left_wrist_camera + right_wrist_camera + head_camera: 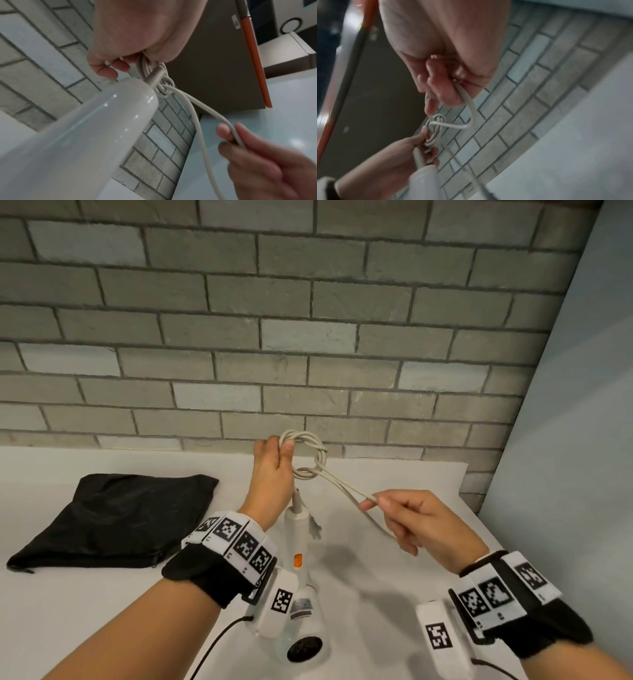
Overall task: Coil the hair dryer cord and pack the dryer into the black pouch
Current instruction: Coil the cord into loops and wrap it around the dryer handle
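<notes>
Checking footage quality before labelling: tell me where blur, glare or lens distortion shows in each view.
Head view: sharp, brick courses bow from the wide lens, soft shadows on the table. Left wrist view: specular glints on the hair dryer handle, right hand motion-blurred. Right wrist view: softest overall, bricks smeared, cord readable, left hand hazy.

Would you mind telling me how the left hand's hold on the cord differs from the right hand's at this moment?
The left hand is raised near the wall and grips the bundled loops of the cord; the right hand sits lower and pinches one loose strand between thumb and fingertips. The hair dryer hangs below the left hand, not the right. Both hold the same pale cord above the table.
</notes>
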### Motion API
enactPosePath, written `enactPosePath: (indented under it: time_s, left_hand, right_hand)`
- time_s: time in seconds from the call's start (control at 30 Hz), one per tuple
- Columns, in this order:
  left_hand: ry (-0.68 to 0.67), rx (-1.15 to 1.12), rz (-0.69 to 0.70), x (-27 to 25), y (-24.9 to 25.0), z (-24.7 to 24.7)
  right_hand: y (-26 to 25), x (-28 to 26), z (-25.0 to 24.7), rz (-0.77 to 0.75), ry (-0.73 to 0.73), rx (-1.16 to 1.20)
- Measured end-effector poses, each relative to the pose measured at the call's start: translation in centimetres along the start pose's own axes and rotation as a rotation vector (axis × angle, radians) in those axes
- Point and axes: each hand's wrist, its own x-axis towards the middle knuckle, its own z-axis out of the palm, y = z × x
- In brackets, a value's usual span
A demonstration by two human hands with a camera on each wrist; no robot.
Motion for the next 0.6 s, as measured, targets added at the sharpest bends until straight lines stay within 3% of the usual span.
enactPosePath:
  time_s: [0.2,0.53,0.6]
  left_hand:
    - [0.032,-0.035,-0.022,-0.2,-0.1,0.3]
    - [-0.037,-0.107,-0.144,-0.7,0.6,0.1]
    - [-0.048,-0.123,-0.142,-0.7,0.6,-0.2]
  right_hand:
    - [1.0,-0.6,-0.7,0.227,-0.150,-0.734]
    - [2.7,0.3,-0.4,0.181,0.075,-0.955]
    - [3.0,0.7,-0.2,0.148,0.188,-0.947]
